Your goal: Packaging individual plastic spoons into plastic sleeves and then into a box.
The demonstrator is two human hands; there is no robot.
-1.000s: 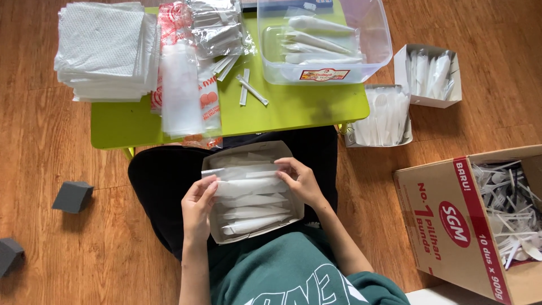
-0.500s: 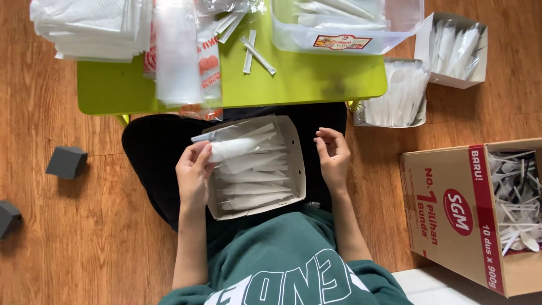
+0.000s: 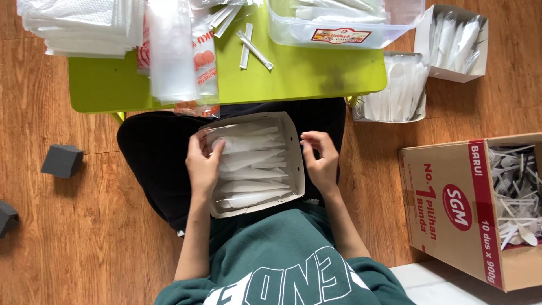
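A person sits on the wooden floor with a shallow white cardboard tray resting on the lap, filled with flat clear packets laid in a rough stack. The left hand lies on the left side of the tray, its fingers curled over the edge of the topmost packets and pressing on them, so it is partly closed on the plastic. The right hand sits at the tray's right rim, fingers bent inward and touching the cardboard edge; whether it pinches anything cannot be told. Just beyond the knees stands a low green surface carrying a pile of white napkins at its left, a bundle of clear plastic bags hanging over its front edge, two loose wrapped sticks, and a clear plastic tub holding more packets. To the right of the surface, on the floor, are two small open boxes of white plastic cutlery, and nearer the person a large cardboard carton with loose white cutlery inside. Two dark grey blocks lie on the floor at the left.
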